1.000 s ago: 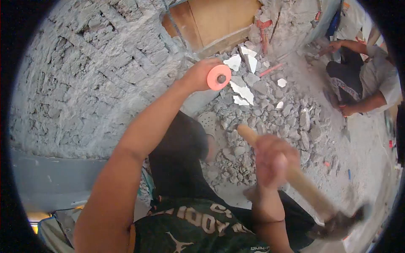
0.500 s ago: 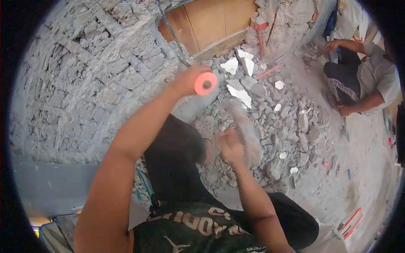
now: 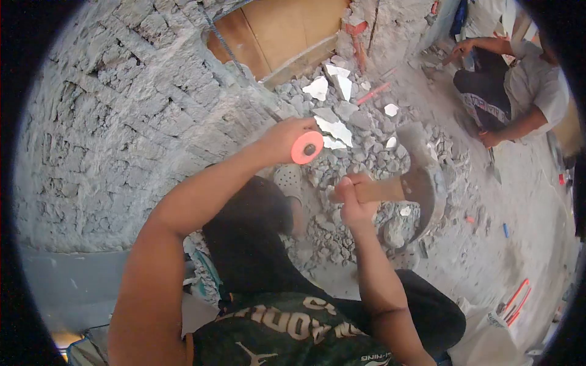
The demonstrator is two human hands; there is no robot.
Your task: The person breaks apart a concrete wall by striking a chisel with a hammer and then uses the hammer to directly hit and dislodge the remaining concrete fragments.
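My left hand point(image 3: 285, 141) is closed around a chisel with a round orange guard point(image 3: 307, 147) at its struck end. The chisel's shaft runs up and left from my fist toward the rough, chipped wall point(image 3: 140, 140). Lower and to the right, my right hand point(image 3: 357, 198) wraps the wooden handle of a hammer point(image 3: 386, 189). Its broad grey head, slightly smeared by motion, points right, apart from the chisel. Beneath both hands spreads a heap of broken rubble point(image 3: 366, 122).
White shards point(image 3: 334, 129) lie on the heap. A wooden panel point(image 3: 287, 30) fills an opening in the wall, beside a rebar rod point(image 3: 221, 39). At right, another person point(image 3: 525, 91) crouches on the dusty floor. My shoe point(image 3: 288, 180) rests against the debris.
The hammer has swung from a blurred position beside my right hand to pointing right, with its head clear. My right hand has shifted right; my left hand and the chisel sit slightly lower.
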